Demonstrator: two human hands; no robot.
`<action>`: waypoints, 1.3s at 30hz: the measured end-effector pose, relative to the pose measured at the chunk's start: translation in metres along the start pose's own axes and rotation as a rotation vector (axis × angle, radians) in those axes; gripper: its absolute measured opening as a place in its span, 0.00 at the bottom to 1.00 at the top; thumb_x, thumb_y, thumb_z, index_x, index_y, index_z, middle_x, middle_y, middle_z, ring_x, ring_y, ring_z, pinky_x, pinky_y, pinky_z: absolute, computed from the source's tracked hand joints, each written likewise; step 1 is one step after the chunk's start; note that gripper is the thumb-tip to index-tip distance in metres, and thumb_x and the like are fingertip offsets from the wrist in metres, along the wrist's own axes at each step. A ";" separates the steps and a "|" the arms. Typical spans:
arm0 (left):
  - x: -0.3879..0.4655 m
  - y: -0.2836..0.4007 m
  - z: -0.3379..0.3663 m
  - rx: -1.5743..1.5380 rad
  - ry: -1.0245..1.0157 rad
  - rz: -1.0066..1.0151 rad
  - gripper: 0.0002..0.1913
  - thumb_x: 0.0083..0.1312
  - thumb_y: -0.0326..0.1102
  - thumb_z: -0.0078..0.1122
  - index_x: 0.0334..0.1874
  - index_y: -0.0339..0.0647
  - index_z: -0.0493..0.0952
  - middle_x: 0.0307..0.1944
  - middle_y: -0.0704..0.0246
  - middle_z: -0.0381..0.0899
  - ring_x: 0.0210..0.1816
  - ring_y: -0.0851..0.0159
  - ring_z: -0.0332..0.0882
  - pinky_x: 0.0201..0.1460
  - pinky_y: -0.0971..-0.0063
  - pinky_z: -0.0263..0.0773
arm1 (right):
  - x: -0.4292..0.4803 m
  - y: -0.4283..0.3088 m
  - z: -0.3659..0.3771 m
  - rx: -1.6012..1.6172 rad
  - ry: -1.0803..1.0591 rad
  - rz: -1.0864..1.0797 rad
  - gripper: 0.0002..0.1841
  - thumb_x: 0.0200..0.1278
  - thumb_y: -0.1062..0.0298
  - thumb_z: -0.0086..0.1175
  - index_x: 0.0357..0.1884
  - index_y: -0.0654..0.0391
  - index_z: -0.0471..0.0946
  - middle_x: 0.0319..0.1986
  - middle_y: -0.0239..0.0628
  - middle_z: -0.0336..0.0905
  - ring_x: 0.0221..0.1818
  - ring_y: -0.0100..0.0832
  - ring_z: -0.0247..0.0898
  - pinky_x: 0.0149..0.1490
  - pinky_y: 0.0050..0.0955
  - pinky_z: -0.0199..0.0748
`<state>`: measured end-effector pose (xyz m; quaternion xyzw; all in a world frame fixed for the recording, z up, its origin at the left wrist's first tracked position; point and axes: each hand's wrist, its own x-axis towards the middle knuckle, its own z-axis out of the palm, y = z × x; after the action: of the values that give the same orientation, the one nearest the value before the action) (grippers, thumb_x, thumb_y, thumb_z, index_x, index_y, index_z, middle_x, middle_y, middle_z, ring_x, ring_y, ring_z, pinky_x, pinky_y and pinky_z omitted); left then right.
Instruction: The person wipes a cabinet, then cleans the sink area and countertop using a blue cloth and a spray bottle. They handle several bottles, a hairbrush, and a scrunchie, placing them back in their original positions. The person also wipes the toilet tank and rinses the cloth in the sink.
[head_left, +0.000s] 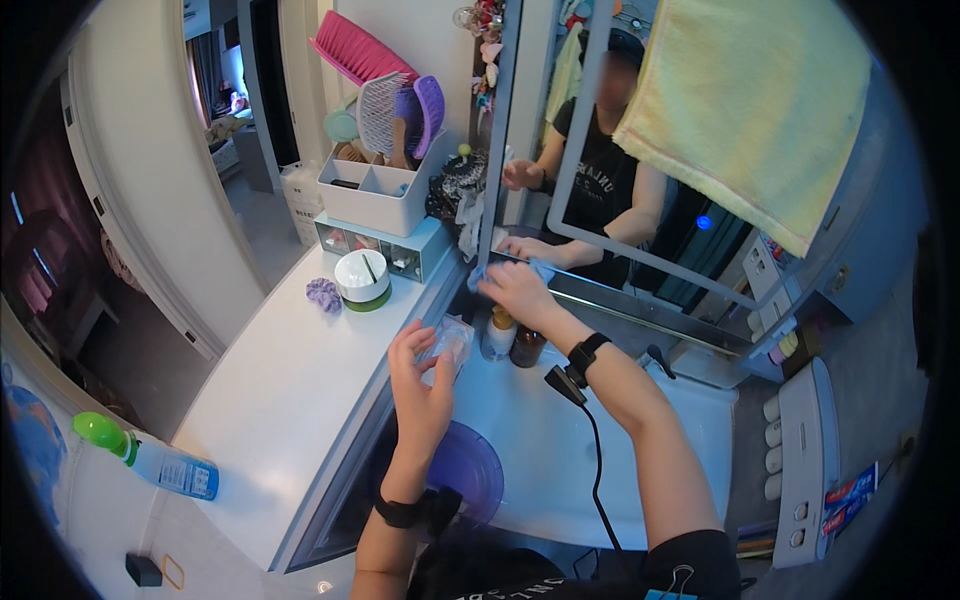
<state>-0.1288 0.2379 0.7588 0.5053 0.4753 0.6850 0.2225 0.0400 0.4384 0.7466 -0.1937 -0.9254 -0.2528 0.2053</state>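
My right hand (519, 294) is pressed over a light blue cloth (475, 279) at the lower left corner of the mirror cabinet (630, 259). Beneath that hand stand a pump bottle with an orange-yellow top (498, 339) and a dark brown bottle (527, 348), at the back of the white washbasin (540, 435). My left hand (421, 382) is raised over the basin's left side, fingers apart. Just beyond its fingers is a clear plastic packet (454, 339); whether they touch, I cannot tell. Below the left hand, a purple basin (469, 472) is partly hidden by my forearm.
On the white counter (277, 390) are a purple scrunchie (324, 295), a white-and-green bowl (361, 279) and an organizer (375, 199) of hairbrushes. A green-capped bottle (169, 463) lies left. A yellow towel (750, 112) hangs over the mirror. A black cable (596, 480) crosses the washbasin.
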 end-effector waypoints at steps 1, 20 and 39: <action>-0.003 0.002 -0.003 0.023 -0.008 -0.015 0.18 0.62 0.24 0.56 0.54 0.35 0.68 0.62 0.55 0.62 0.55 0.61 0.71 0.52 0.71 0.73 | -0.008 -0.009 -0.005 0.096 -0.200 0.024 0.13 0.54 0.68 0.51 0.42 0.47 0.78 0.38 0.33 0.70 0.40 0.33 0.68 0.42 0.30 0.65; -0.046 0.019 -0.016 0.031 -0.177 -0.115 0.16 0.69 0.29 0.52 0.57 0.36 0.68 0.64 0.56 0.63 0.57 0.63 0.71 0.58 0.70 0.69 | -0.168 -0.022 -0.174 0.291 0.734 0.729 0.12 0.60 0.78 0.48 0.46 0.58 0.75 0.40 0.43 0.71 0.44 0.41 0.70 0.48 0.33 0.70; -0.065 -0.002 -0.010 0.163 -0.185 -0.212 0.16 0.67 0.27 0.54 0.56 0.35 0.69 0.64 0.57 0.62 0.54 0.65 0.72 0.55 0.73 0.71 | -0.097 0.089 -0.085 -0.480 1.030 1.019 0.26 0.63 0.66 0.53 0.65 0.55 0.66 0.55 0.53 0.63 0.55 0.53 0.62 0.55 0.46 0.61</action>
<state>-0.1131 0.1834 0.7250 0.5297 0.5576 0.5672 0.2946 0.1864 0.4380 0.8024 -0.4937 -0.4284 -0.3794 0.6548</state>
